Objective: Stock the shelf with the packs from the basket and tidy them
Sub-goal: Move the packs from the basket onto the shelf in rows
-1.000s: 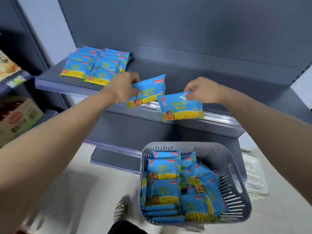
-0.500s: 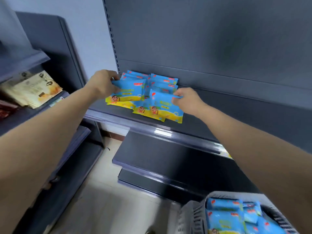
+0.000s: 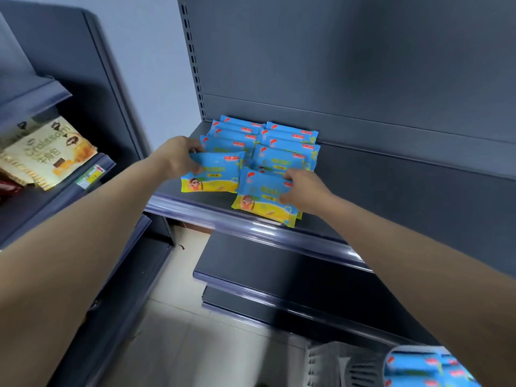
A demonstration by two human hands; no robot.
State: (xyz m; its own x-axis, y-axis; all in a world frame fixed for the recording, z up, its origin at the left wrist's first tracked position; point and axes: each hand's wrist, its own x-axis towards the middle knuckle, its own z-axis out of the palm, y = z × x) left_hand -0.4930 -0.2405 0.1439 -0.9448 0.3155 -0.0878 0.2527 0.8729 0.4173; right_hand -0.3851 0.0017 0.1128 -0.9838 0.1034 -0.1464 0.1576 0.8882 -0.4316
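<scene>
Several blue-and-yellow packs point(image 3: 282, 141) lie in two overlapping rows at the left end of the dark grey shelf point(image 3: 391, 191). My left hand point(image 3: 178, 157) grips one pack point(image 3: 215, 174) by its upper left corner at the front of the left row. My right hand point(image 3: 304, 188) holds another pack point(image 3: 262, 199) by its right side, flat at the front of the right row near the shelf's front lip. The grey basket point(image 3: 335, 361) with more packs point(image 3: 427, 367) shows at the bottom right, partly hidden by my right forearm.
The shelf stretches bare to the right of the packs. Lower dark shelves point(image 3: 279, 263) step out below. A neighbouring shelf unit on the left holds gold-and-white croissant bags point(image 3: 47, 152). Pale floor tiles point(image 3: 195, 331) lie underneath.
Both hands carried their packs from above the basket left to the shelf. The packs have come down to the front of the two rows, the right one flat on the shelf.
</scene>
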